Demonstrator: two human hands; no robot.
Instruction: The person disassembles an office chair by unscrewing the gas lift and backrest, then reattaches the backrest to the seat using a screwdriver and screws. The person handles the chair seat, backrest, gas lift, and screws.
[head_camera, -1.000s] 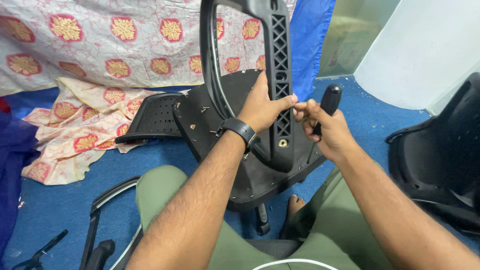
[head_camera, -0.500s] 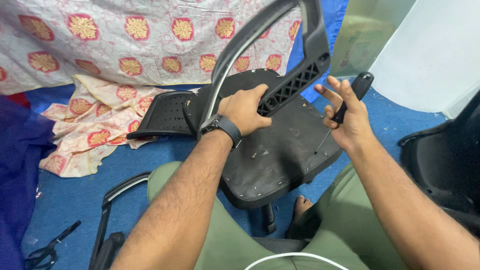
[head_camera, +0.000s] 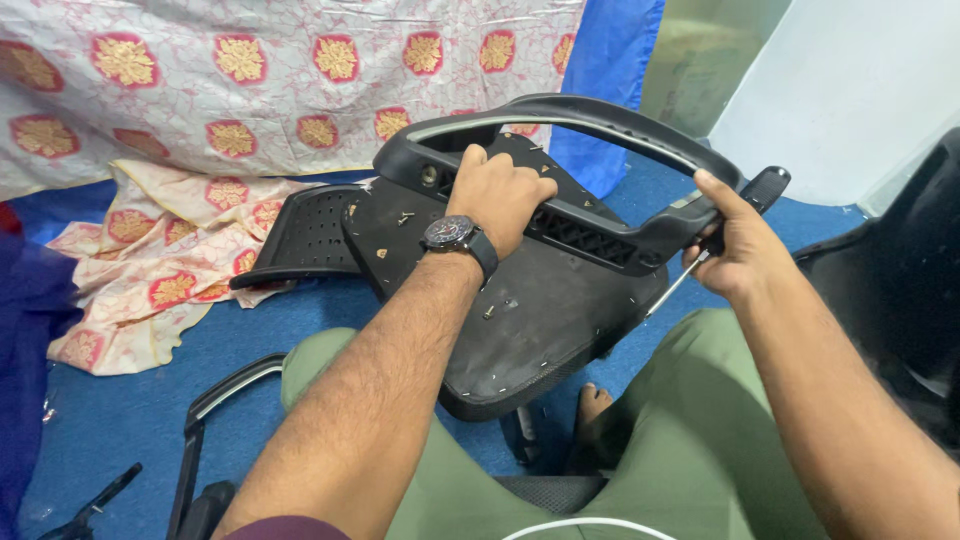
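Head view, the only 1 supplied: the left hand (head_camera: 500, 195) closes around the inner bracket end of a black plastic chair armrest (head_camera: 590, 165), and the right hand (head_camera: 735, 245) wraps its outer corner while also pinching a screwdriver (head_camera: 725, 235), black handle up, thin metal shaft angled down-left toward the seat. The armrest, a closed loop with a smooth curved top bar and a ribbed, lattice-moulded lower bar, lies tilted across the underside of an upturned seat pan (head_camera: 530, 320), which rests against the person's lap in olive trousers. By judgement, the step in hand is seating the armrest bracket on the pan; the next move calls for lining up the bracket holes with the pan's holes, then freeing the right hand to drive a screw. The pan is matte, flat and rounded at the rim, dotted with small staples; 1 loose screw (head_camera: 489, 312) lies on it. A dark wristwatch (head_camera: 455, 235) sits on the left wrist. Behind the pan, a perforated black panel (head_camera: 305, 235) lies on blue carpet (head_camera: 130, 400), beside a crumpled floral cloth (head_camera: 150, 270).
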